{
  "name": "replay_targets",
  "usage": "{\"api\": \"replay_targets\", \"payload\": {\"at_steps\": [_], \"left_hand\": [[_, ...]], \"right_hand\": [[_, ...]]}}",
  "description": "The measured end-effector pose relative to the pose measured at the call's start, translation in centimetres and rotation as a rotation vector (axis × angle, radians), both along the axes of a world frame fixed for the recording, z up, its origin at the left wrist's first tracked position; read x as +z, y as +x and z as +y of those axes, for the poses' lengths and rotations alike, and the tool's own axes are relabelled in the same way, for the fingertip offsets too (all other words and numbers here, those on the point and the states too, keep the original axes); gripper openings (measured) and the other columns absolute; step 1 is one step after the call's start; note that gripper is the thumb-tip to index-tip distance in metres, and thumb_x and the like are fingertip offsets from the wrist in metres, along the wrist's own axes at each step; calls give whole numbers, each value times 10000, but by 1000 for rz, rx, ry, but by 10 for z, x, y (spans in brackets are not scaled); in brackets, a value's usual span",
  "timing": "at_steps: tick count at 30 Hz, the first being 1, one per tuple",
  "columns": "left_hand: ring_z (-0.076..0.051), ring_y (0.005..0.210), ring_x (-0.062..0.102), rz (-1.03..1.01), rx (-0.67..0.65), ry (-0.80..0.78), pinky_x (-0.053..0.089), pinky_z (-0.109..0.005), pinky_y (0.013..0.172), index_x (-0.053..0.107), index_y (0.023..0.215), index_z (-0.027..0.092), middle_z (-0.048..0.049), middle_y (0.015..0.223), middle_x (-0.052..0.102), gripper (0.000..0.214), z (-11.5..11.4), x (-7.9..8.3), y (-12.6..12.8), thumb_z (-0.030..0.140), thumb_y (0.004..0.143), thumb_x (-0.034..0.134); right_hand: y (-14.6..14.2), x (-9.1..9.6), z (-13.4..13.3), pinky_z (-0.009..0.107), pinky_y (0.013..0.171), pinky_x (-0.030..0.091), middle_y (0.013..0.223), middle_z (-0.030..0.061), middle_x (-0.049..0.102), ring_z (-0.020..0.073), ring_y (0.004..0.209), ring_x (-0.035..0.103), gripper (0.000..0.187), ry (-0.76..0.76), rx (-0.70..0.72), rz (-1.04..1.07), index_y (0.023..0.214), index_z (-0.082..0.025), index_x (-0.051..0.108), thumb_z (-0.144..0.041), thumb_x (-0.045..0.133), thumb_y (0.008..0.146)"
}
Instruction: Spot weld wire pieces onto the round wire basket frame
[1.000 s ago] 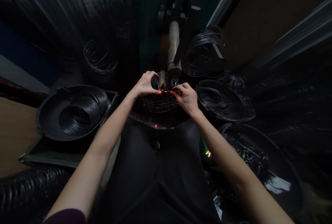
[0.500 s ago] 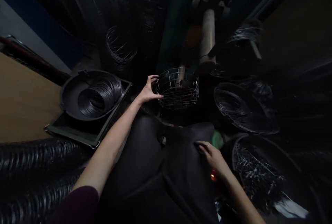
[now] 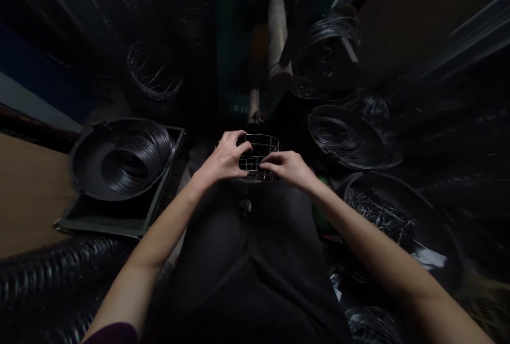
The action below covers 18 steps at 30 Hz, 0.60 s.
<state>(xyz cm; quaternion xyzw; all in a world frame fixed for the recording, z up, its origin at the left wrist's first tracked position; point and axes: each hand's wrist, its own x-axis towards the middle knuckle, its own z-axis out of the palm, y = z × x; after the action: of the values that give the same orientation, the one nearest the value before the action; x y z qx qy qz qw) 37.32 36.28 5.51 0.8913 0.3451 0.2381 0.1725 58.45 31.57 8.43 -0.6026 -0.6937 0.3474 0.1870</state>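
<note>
A round basket of thin metal wire (image 3: pixel 258 159) sits low in front of me, just beyond my dark-clad lap. My left hand (image 3: pixel 227 157) grips its left side, with the fingers over the upper rim and the thumb lower down. On the right, my right hand (image 3: pixel 292 168) reaches in to the basket's near side. Its thumb and fingertips are pinched together against the wires. Whatever small thing is between them is too dark to make out. The hands hide much of the basket's sides.
A round pan (image 3: pixel 85 166) with coiled wire stands left on a green-edged tray (image 3: pixel 107 222). To the right are a pan of wire rings (image 3: pixel 334 134) and a tub of short wire pieces (image 3: pixel 382 216). A machine with a pale cylinder (image 3: pixel 278 31) rises ahead.
My right hand has moved from my lap up to the basket. The basket, still in my left hand, is nearer my lap. The view has shifted to the right.
</note>
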Motion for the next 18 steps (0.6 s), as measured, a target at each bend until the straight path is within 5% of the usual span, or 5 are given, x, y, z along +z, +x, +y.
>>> {"api": "replay_targets", "payload": {"at_steps": [3, 7, 18], "left_hand": [[-401, 1305, 387, -19, 8, 1, 417, -584, 1036, 601, 1056, 179, -184, 1412, 388, 460, 2, 0, 3, 291, 657, 802], [-372, 1278, 436, -65, 7, -25, 425, -553, 1050, 609, 1029, 179, -167, 1356, 451, 477, 9, -3, 3, 330, 635, 830], [-329, 1270, 478, -134, 42, 18, 449, -521, 1053, 618, 1163, 201, -139, 1365, 497, 616, 34, 0, 8, 314, 611, 866]], "right_hand": [[-5, -3, -1, 268, 683, 462, 1010, 82, 745, 201, 859, 689, 235, 247, 130, -408, 1060, -176, 733, -294, 577, 929], [-6, 1, -11, 280, 571, 424, 1287, 76, 651, 220, 927, 703, 395, 319, 325, -726, 1358, -194, 569, -273, 481, 982], [3, 15, 11, 276, 511, 325, 1212, 37, 696, 180, 791, 701, 382, 421, 354, -850, 1285, -256, 611, -296, 332, 1027]]}}
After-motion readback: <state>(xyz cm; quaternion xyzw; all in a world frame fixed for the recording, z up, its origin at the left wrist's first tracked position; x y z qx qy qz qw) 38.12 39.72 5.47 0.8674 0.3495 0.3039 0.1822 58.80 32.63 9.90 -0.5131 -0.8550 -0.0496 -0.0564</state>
